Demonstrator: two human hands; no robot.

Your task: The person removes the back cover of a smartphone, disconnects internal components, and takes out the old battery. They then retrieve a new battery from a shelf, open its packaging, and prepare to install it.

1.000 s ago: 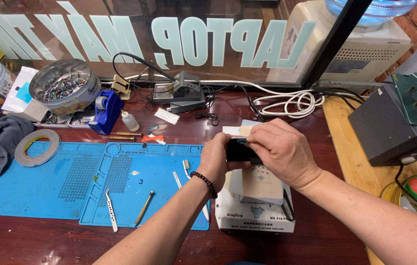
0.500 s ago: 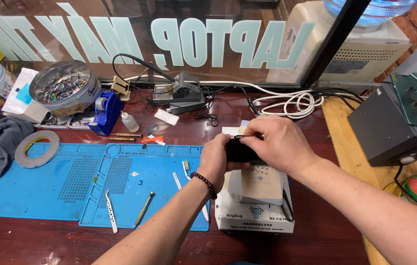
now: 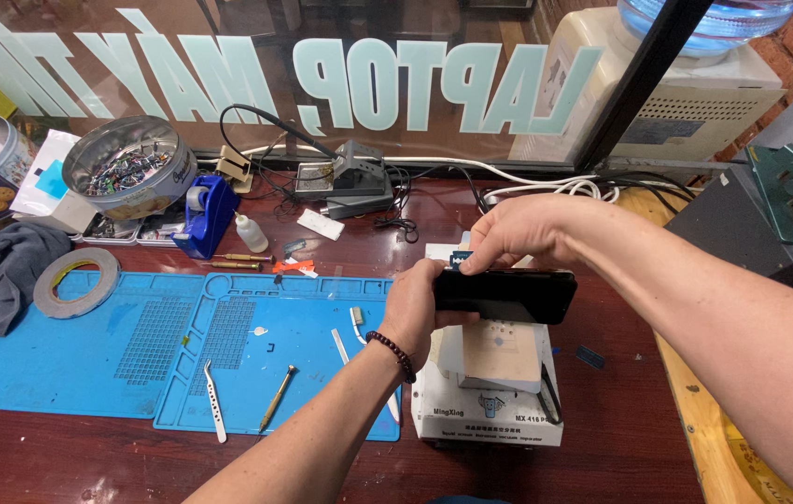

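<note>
My left hand (image 3: 418,308) grips the left end of a black phone (image 3: 506,295), fingers clamped on its edge; phone held level, on its long edge, just above the white box-shaped machine (image 3: 490,411) on the tabletop (image 3: 620,448); my right hand (image 3: 518,233) comes in from the right, fingertips pinched together on a small part at the phone's top edge, too small to identify; a tan pad (image 3: 501,355) lies on top of the machine, directly under the phone. Left of the machine: blue work mat (image 3: 135,355) carrying white tweezers (image 3: 215,401) and a brass-handled tool (image 3: 277,397); a roll of tape (image 3: 76,282) overlaps the mat's far left corner; behind the mat, a blue tape dispenser (image 3: 205,215) and a round tin of small parts (image 3: 130,168); grey cloth (image 3: 14,266) at far left.
</note>
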